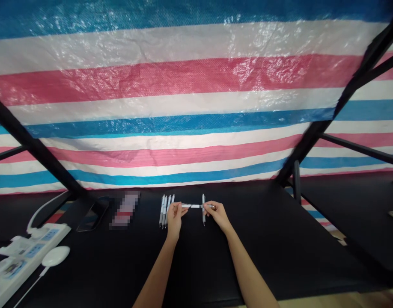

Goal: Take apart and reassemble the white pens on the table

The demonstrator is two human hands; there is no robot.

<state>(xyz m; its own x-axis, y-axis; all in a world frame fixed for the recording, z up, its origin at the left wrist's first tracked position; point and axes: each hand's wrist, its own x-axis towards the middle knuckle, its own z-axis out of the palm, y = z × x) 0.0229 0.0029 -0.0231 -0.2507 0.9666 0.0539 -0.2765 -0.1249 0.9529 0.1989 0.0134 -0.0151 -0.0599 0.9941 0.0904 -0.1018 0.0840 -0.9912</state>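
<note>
White pen [193,206] held level between both hands above the black worktop [273,239]: the left hand [174,214] pinches one end, the right hand [216,212] pinches the other, fingers closed on it. Just left of the left hand lies a row of pens [166,209]; a single pen [203,214] lies between the hands. A phone [93,216] and power strip [19,256] sit far left.
</note>
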